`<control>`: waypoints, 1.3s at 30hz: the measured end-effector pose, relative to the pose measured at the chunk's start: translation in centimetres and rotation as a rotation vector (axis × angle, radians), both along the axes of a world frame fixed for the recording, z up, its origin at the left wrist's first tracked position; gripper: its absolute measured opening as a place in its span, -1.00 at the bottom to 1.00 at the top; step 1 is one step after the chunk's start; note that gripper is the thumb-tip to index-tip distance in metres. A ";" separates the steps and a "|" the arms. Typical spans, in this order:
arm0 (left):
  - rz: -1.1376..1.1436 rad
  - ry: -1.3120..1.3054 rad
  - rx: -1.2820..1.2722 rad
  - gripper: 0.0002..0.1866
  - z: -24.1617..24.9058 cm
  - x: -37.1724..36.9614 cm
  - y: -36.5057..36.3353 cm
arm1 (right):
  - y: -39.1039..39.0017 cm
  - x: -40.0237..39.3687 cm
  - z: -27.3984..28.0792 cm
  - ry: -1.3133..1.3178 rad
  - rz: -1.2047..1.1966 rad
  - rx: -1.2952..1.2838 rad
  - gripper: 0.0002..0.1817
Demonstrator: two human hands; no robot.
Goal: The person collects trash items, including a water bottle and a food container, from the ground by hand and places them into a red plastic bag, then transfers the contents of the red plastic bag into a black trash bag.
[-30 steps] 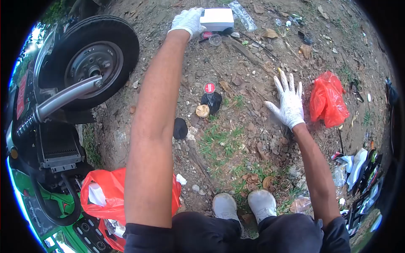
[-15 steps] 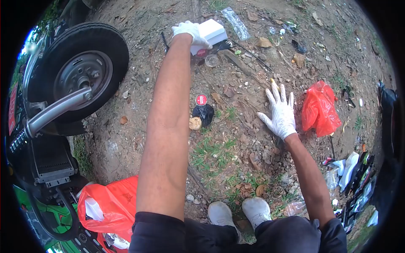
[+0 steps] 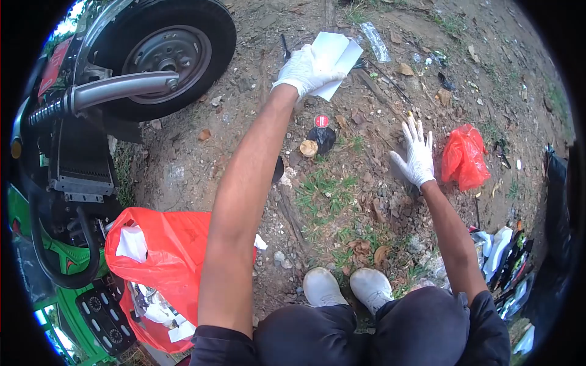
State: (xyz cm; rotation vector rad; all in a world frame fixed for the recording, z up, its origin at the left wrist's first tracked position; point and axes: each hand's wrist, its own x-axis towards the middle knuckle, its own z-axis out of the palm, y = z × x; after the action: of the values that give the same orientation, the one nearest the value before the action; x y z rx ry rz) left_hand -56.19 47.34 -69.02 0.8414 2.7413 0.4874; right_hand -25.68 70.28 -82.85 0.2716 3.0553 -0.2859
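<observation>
White box in closed left-hand grip; right hand splayed open, empty.

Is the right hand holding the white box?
No, the left hand grips the white box; the right hand is spread open above the dirt.

Your single head camera looks steeply down and forward from above your knees, wide-angle, close over both arms, with the dirt ground filling the frame.

White gloves, dark clothes, white shoes
</observation>
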 end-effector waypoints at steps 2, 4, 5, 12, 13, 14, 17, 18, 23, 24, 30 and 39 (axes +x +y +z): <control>0.170 -0.153 0.199 0.23 0.0 4.9 -1.8 | -0.3 1.4 -0.9 0.166 -0.040 -0.054 0.06; 0.220 -0.277 0.473 0.17 -0.5 10.8 -3.4 | -1.5 2.6 0.3 0.304 -0.018 -0.299 0.07; 0.234 -0.283 0.436 0.11 -1.4 13.6 -3.9 | -2.4 3.6 1.1 0.447 -0.057 -0.554 0.08; 0.280 -0.546 0.510 -0.10 -4.8 25.7 -4.5 | -11.7 3.0 6.2 0.112 -0.173 -1.696 -0.13; 0.314 -0.578 0.597 -0.12 -5.4 25.9 -4.6 | -12.7 3.1 6.5 0.143 -0.241 -1.779 -0.24; 0.310 -0.578 0.586 -0.12 -4.4 26.3 -4.6 | -12.8 3.6 6.6 0.148 -0.247 -1.788 -0.24; 0.309 -0.793 0.777 -0.23 -1.0 26.7 -4.6 | -12.1 4.1 6.3 0.111 -0.302 -1.790 -0.31; 0.304 -0.791 0.777 -0.23 -1.2 26.7 -4.9 | -11.4 4.4 5.7 0.116 -0.301 -1.790 -0.31; 0.302 -0.929 0.792 -0.14 0.1 27.0 -6.2 | -9.7 5.2 5.3 0.137 -0.452 -1.916 -0.34; 0.303 -0.977 0.874 -0.16 0.4 27.4 -6.7 | -9.7 5.3 6.1 0.177 -0.466 -1.914 -0.35; 0.346 -1.132 1.206 -0.24 -0.9 28.5 -9.5 | -9.8 5.8 7.2 0.108 -0.527 -1.933 -0.45; 0.250 -0.827 1.281 0.05 -0.5 30.4 -12.4 | -14.3 5.6 6.7 -0.115 -0.108 -1.988 -0.40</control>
State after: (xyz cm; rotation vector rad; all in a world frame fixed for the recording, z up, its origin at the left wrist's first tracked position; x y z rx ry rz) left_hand -25.75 34.99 -69.56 0.2870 1.5348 2.1295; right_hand -20.11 55.99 -76.20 0.2081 1.3183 -2.5435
